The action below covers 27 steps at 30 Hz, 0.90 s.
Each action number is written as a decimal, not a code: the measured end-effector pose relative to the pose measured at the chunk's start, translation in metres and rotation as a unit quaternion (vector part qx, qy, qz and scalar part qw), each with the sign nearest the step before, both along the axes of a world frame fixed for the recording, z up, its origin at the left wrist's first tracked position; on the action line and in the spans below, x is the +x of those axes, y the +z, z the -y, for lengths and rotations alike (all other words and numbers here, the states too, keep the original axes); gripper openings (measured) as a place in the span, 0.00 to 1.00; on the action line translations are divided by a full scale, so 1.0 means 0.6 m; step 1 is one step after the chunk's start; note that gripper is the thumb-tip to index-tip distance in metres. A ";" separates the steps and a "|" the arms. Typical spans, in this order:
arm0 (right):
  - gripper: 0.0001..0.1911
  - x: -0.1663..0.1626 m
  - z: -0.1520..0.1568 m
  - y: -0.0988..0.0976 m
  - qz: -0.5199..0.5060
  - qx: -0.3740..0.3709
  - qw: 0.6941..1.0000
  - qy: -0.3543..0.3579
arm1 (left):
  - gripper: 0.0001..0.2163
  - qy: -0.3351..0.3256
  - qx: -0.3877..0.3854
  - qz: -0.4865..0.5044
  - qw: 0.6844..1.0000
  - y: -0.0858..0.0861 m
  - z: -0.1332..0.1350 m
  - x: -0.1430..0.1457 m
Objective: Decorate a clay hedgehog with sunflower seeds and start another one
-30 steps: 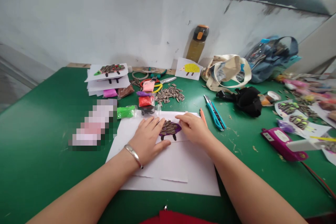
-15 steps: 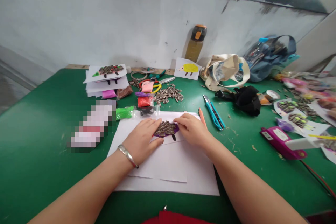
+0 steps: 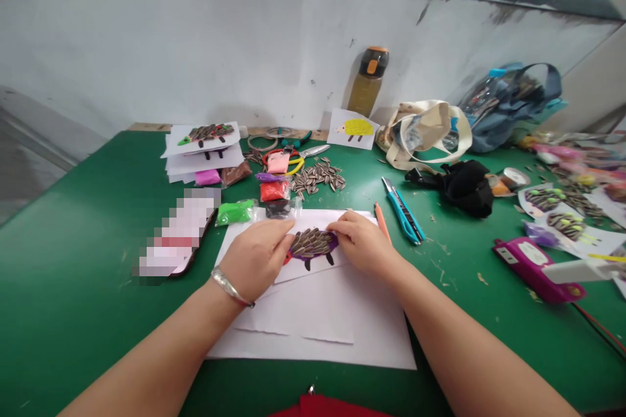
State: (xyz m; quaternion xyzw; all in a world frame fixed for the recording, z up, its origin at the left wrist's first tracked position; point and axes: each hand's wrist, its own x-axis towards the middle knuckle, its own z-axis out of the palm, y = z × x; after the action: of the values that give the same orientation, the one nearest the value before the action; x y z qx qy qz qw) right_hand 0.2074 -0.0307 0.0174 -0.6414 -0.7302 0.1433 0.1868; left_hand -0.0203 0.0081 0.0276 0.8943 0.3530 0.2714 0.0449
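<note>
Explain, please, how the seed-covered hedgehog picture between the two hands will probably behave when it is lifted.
The seed-covered hedgehog picture may bend at its margins, where the white paper looks thin. Its crowded sunflower seeds probably make the middle heavier. Some seeds could loosen if it flexes, since they are separate raised pieces.

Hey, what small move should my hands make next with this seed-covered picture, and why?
Perhaps lift the seed-covered picture slightly, holding it level: your left hand and right hand are at its opposite ends, seeds cover most of the purple body, and it lies over white sheets.
</note>
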 end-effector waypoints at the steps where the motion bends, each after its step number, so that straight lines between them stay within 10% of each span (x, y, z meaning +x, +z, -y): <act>1: 0.20 0.000 0.000 0.000 0.000 0.002 1.000 0.001 | 0.16 -0.011 -0.006 0.000 1.000 0.001 0.000 0.001; 27: 0.17 0.006 0.000 -0.008 -0.002 0.020 1.000 0.017 | 0.13 -0.051 -0.158 -0.106 0.980 0.004 -0.013 0.003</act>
State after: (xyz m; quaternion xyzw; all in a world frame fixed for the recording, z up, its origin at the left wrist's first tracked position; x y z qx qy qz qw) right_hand 0.2113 -0.0306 0.0127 -0.6251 -0.7431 0.1331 0.1982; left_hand -0.0187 0.0161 0.0297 0.9163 0.3486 0.1130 0.1615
